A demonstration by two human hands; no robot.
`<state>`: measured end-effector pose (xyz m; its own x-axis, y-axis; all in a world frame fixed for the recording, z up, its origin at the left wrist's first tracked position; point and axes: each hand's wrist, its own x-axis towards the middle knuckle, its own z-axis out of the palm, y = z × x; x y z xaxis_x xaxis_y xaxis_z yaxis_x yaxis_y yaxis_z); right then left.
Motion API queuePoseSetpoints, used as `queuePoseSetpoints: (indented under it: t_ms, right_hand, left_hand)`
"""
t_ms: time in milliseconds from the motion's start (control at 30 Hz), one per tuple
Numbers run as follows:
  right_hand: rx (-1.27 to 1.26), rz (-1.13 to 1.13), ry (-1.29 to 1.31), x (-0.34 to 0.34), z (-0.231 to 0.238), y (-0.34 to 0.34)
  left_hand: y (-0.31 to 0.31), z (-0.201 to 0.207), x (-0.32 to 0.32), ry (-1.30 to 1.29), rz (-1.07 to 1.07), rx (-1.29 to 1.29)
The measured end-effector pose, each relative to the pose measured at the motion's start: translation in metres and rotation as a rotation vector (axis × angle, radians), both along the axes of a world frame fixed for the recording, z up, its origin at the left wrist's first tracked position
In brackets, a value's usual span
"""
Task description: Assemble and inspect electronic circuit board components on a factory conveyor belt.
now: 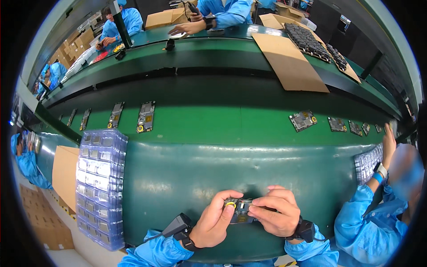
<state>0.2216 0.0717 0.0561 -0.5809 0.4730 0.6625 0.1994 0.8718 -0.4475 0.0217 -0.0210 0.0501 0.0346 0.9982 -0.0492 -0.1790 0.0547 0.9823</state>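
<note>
Low in the middle, above the green worktop, a small dark circuit board (pixel 240 218) with a yellow ring at its left end is between my hands. My left hand (pixel 215 221) is closed on the board's left end, thumb beside the ring. Bent over the right part of the board, my right hand (pixel 278 211) has thumb and fingertips pinched together at a small pale rectangular patch. Whether those fingertips hold a small part or just the board is hidden. To the left stands a stack of clear plastic trays (pixel 100 178) with grey square pieces in the pockets.
Beyond the worktop (pixel 178 178), a green belt (pixel 209 111) carries several circuit boards (pixel 146 116) at left and more boards (pixel 303 120) at right. A cardboard sheet (pixel 289 62) leans off the shelf. Close at right, a co-worker's arm (pixel 378 173) reaches by another tray stack (pixel 368 164).
</note>
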Motion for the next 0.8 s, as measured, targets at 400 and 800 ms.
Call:
queuePoseSetpoints:
  t_ms: [400,800]
  right_hand:
    - [-0.003,0.011,0.007,0.0021,0.0032,-0.0021]
    - [-0.006,0.006,-0.012,0.0012,0.0026,-0.0027]
  left_hand:
    - [-0.0005,0.0003,0.0003,-0.122,-0.047,0.004]
    - [-0.0014,-0.0007,-0.0004,-0.11,-0.061,0.029]
